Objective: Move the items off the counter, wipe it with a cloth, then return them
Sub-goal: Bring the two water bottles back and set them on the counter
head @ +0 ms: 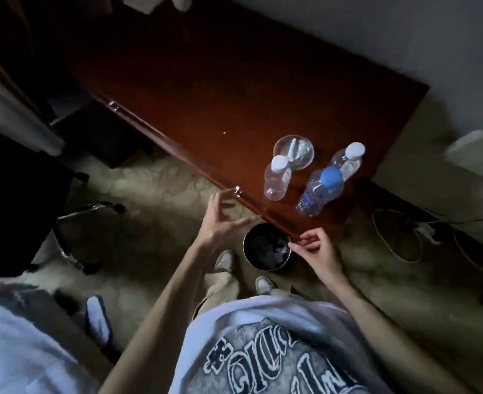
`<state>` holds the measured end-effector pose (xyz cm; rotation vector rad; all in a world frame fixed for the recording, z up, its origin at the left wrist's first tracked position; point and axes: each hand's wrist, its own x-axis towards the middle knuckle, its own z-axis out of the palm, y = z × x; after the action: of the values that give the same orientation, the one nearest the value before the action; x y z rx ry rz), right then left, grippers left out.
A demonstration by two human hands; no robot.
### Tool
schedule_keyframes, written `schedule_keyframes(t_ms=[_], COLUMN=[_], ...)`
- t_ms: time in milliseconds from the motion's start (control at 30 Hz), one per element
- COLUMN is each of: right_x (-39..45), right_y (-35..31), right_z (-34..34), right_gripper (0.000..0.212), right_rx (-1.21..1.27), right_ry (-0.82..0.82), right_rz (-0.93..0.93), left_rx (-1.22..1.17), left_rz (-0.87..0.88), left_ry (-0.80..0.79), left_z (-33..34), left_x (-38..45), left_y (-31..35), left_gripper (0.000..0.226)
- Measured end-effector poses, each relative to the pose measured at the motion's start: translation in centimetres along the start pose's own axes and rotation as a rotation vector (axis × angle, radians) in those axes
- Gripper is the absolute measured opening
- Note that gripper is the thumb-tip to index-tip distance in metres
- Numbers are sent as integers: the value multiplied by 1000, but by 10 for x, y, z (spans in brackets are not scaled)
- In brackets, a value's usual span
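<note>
This looks like a dim hotel or guest room: a long dark red-brown wooden desk (234, 89) against a pale wall, patterned beige carpet (155, 200), a black rolling chair (21, 200) at 9 o'clock, and a round black waste bin (265, 247) on the floor at 6 o'clock.

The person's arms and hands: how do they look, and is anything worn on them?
Both forearms are bare down to the left hand and right hand. No gloves, watch or rings can be seen. The only clothing near them is a loose pale T-shirt with a dark printed graphic.
</note>
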<state>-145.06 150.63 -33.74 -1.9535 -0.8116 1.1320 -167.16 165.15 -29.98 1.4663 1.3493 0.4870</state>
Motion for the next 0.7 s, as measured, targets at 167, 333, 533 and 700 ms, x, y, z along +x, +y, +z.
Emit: schedule_keyframes(t_ms=[167,333,533,700], right_x=[-6,1,29,29], right_y=[-10,-49,-88,-88], right_z=[6,21,32,41], right_gripper=[77,103,102,80], right_rx=[71,183,328,392], right_ry=[436,638,645,763], right_rz=[29,-17,-31,9], left_rx=[221,385,348,274], left_rz=[295,390,354,247], left_ry=[-306,-480,-520,-636], left_z=[7,28,29,15], left_x=[81,113,120,119], left_y=[45,66,64,54], left_gripper=[106,78,52,52])
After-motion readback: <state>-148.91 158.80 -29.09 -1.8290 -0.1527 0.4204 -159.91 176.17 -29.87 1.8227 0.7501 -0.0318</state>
